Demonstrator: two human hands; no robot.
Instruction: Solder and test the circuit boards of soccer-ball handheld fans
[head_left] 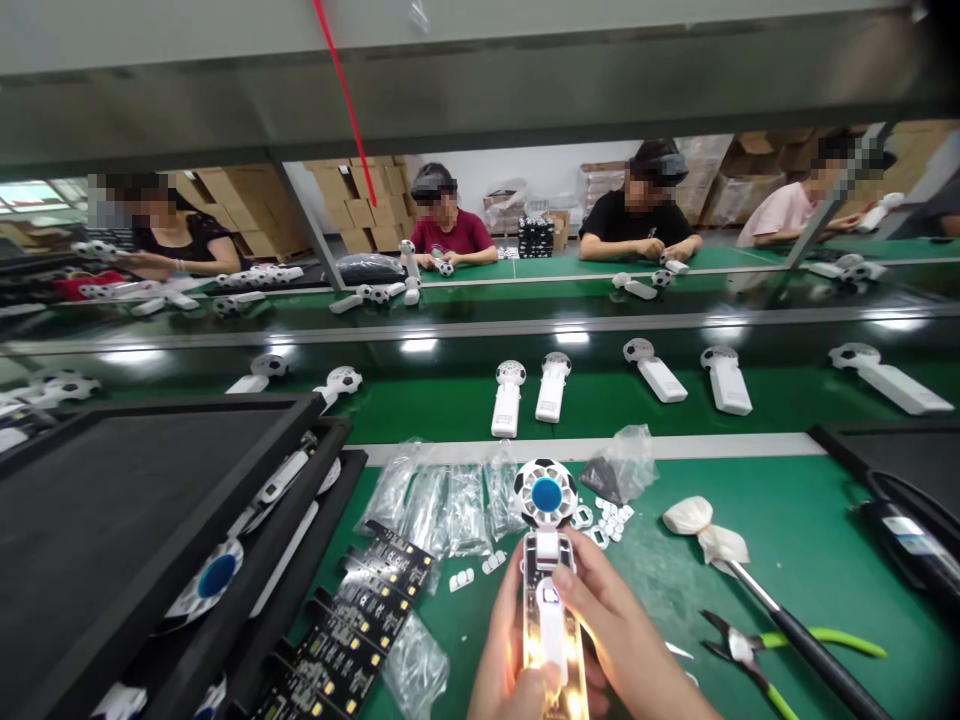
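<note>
Both hands hold a handheld fan (546,496) upright over the green bench. Its round head is patterned like a football with a blue centre, and its white body is uncovered. A black circuit board shows inside the body, glowing warm yellow near the bottom. My left hand (504,640) is closed around the fan's left side, its thumb low on the front. Along the other side my right hand (619,625) grips it, thumb pressed near a small lit display. Small white plastic parts (613,518) lie just beyond, beside clear plastic bags (466,505).
Circuit boards (352,625) and stacked black trays (150,480) occupy the left. Green-handled cutters (739,645) and a cloth-headed mallet (795,625) lie right. Finished-looking fans (553,385) rest on the green belt (420,390). Several people work opposite. A red cord (346,95) hangs overhead.
</note>
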